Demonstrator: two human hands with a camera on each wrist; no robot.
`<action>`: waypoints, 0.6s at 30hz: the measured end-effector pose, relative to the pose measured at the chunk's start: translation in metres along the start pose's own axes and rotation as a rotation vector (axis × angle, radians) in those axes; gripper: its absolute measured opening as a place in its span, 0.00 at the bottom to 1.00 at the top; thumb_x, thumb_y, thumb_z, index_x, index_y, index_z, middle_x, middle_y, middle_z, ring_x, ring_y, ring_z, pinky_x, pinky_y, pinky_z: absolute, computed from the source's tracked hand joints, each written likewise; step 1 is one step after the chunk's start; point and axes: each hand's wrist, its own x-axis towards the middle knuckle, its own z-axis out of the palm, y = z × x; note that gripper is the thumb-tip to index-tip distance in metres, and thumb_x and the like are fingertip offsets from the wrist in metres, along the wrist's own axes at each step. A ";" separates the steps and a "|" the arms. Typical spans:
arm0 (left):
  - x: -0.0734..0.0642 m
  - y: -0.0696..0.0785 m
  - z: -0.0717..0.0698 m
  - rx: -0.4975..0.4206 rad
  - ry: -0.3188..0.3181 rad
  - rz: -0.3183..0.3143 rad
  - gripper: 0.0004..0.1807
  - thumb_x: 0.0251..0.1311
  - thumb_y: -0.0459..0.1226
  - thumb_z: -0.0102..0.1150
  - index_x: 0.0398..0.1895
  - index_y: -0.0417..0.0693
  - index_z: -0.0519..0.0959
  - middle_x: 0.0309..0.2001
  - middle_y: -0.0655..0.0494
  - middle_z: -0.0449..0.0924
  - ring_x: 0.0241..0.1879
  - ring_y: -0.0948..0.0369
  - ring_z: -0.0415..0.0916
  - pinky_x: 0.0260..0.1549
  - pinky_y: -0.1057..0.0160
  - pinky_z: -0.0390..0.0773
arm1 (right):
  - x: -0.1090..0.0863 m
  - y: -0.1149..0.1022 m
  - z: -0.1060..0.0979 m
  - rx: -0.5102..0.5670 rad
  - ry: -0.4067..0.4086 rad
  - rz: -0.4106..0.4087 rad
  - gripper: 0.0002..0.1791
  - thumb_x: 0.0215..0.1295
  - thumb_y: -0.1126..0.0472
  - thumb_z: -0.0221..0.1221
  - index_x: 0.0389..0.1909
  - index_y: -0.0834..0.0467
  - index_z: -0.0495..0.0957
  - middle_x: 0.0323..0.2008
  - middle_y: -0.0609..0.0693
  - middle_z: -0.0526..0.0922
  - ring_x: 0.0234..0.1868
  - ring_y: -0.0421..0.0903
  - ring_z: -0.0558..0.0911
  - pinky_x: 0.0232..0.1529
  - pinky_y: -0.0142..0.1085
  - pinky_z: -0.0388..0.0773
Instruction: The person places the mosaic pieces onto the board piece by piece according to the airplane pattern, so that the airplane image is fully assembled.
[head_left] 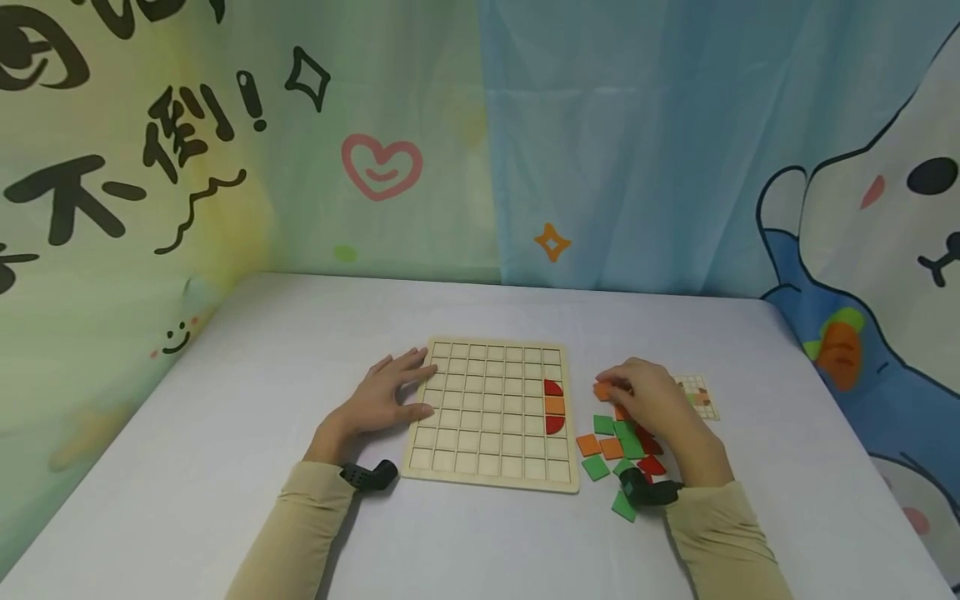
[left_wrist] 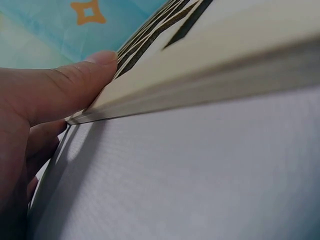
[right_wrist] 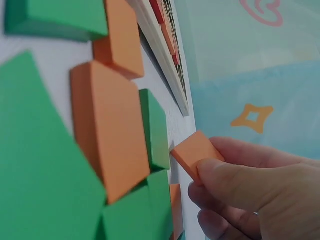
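A pale wooden board (head_left: 480, 417) marked with a grid lies on the table. My left hand (head_left: 386, 396) rests at its left side with fingers spread, the thumb (left_wrist: 100, 65) lying on the rim. Along the board's right column sit two red rounded tiles (head_left: 552, 388) with an orange square tile (head_left: 554, 405) between them. To the right of the board, my right hand (head_left: 645, 396) pinches another orange square tile (right_wrist: 195, 152) between thumb and fingers, above the far end of a loose pile. Green tiles (head_left: 603, 424), orange tiles (head_left: 588, 445) and red tiles (head_left: 651, 466) make up that pile.
A small printed pattern card (head_left: 701, 397) lies behind the right hand, partly covered by it. One green tile (head_left: 624, 507) lies at the near end of the pile. A printed curtain (head_left: 637, 150) hangs behind the white table (head_left: 480, 542).
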 end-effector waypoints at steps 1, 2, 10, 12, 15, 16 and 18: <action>0.000 0.000 0.000 -0.002 0.000 0.001 0.39 0.54 0.54 0.63 0.68 0.49 0.66 0.75 0.51 0.52 0.75 0.54 0.46 0.74 0.48 0.40 | 0.000 -0.001 0.000 -0.001 0.001 -0.005 0.14 0.64 0.64 0.59 0.50 0.59 0.81 0.42 0.56 0.81 0.42 0.52 0.78 0.50 0.52 0.78; 0.000 0.000 0.000 -0.003 0.001 0.003 0.39 0.54 0.54 0.63 0.68 0.49 0.66 0.75 0.51 0.52 0.75 0.54 0.45 0.74 0.48 0.40 | 0.000 -0.001 0.000 -0.001 0.001 -0.011 0.15 0.63 0.64 0.59 0.51 0.59 0.81 0.42 0.56 0.80 0.43 0.52 0.78 0.50 0.51 0.78; -0.001 -0.001 0.000 -0.007 0.005 0.007 0.39 0.54 0.55 0.63 0.68 0.49 0.66 0.75 0.51 0.52 0.75 0.54 0.45 0.74 0.48 0.40 | -0.001 -0.003 0.000 -0.005 -0.001 -0.078 0.19 0.60 0.69 0.61 0.54 0.61 0.79 0.44 0.58 0.78 0.43 0.52 0.79 0.45 0.47 0.81; -0.001 -0.001 0.000 -0.008 0.008 0.007 0.40 0.54 0.54 0.63 0.68 0.49 0.66 0.74 0.51 0.52 0.75 0.54 0.46 0.74 0.48 0.40 | -0.001 -0.003 0.001 -0.001 -0.003 -0.095 0.20 0.60 0.70 0.61 0.54 0.61 0.78 0.45 0.58 0.78 0.43 0.52 0.79 0.44 0.46 0.82; 0.000 -0.001 0.001 -0.004 0.009 0.007 0.40 0.54 0.55 0.63 0.68 0.49 0.66 0.74 0.51 0.52 0.75 0.54 0.46 0.74 0.48 0.40 | -0.001 -0.003 0.002 0.004 -0.009 -0.096 0.20 0.60 0.69 0.62 0.55 0.62 0.78 0.45 0.58 0.77 0.42 0.51 0.78 0.44 0.46 0.81; 0.000 -0.001 0.001 -0.001 0.008 0.006 0.40 0.54 0.55 0.63 0.68 0.49 0.66 0.74 0.51 0.52 0.75 0.54 0.46 0.74 0.48 0.40 | -0.001 -0.003 0.003 0.006 -0.010 -0.091 0.20 0.60 0.69 0.62 0.55 0.62 0.78 0.46 0.58 0.77 0.42 0.51 0.78 0.44 0.45 0.81; 0.000 -0.001 0.001 0.005 0.004 0.004 0.40 0.54 0.55 0.63 0.68 0.50 0.66 0.75 0.52 0.52 0.75 0.54 0.46 0.74 0.48 0.40 | -0.002 -0.003 0.004 0.004 -0.011 -0.073 0.20 0.60 0.68 0.62 0.55 0.62 0.78 0.47 0.57 0.77 0.43 0.50 0.77 0.45 0.46 0.81</action>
